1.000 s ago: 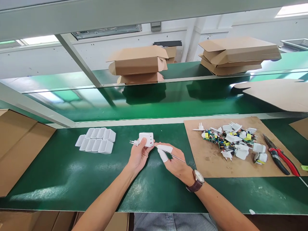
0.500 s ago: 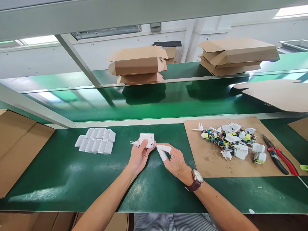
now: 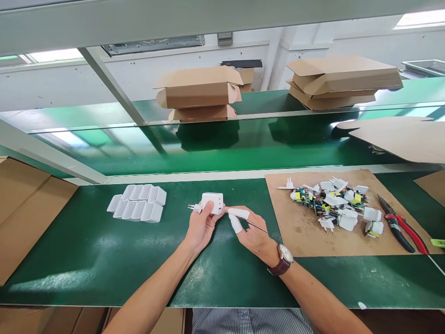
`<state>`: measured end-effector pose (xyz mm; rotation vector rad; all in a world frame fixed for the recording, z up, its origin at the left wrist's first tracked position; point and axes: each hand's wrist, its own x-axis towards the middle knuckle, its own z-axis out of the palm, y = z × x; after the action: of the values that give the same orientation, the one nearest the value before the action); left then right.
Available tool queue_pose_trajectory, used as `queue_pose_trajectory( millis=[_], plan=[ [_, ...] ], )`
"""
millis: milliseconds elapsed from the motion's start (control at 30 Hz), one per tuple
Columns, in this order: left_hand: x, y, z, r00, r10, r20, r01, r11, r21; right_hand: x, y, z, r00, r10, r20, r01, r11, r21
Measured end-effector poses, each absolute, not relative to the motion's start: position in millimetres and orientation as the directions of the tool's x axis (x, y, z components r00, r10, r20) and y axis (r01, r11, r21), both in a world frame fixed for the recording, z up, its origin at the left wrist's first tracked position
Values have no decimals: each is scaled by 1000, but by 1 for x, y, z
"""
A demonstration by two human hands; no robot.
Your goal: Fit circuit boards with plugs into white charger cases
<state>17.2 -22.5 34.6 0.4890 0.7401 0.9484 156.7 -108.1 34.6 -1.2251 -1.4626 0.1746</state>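
My left hand (image 3: 202,226) grips a white plug-in charger (image 3: 212,203) whose two-pin plug points left and whose face with dark port slots is turned right. In my right hand (image 3: 253,232), with white covers on the thumb and forefinger, is a thin metal tweezers-like tool (image 3: 257,226). Its tip meets the charger's port face near the lower slot; the exact kind of tool is too fine to make out. To the left, a group of white charger housings (image 3: 139,204) stands in rows on the green bench.
A brown board (image 3: 295,232) at right carries a pile of circuit boards and white charger parts (image 3: 333,199). Red-and-black pliers (image 3: 399,227) lie at its right edge. A cardboard box (image 3: 31,213) stands at far left. Flattened cartons (image 3: 201,88) rest on the shelf behind.
The thin tool has tilted slightly in my right hand, its rear end a little farther right. The charger and my left hand stay in almost the same place.
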Motion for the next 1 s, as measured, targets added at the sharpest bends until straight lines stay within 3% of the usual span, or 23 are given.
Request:
queue_pose_trajectory(
  millis=[133,233,300,367,500,800,1000],
  plan=[
    [17,-23,37,371,857,-357,-549,513,660,155,-107,34,269,776,570,446,424,-788],
    [17,-23,37,364,851,-379,-564,525,637,153,-105,35,385,851,358,146,327,-934],
    [18,-23,37,365,842,-397,-571,539,619,152,-105,35,431,874,226,-56,276,-960],
    [18,-23,37,372,831,-414,-573,556,602,151,-104,34,448,877,172,-146,262,-954],
    [18,-23,38,377,822,-427,-574,570,588,151,-103,30,466,857,221,-65,282,-957],
    [17,-22,35,389,843,-372,-567,538,624,154,-106,33,339,789,513,301,426,-853],
    [15,-22,35,391,856,-337,-549,511,661,155,-107,36,307,769,561,400,430,-809]
  ],
)
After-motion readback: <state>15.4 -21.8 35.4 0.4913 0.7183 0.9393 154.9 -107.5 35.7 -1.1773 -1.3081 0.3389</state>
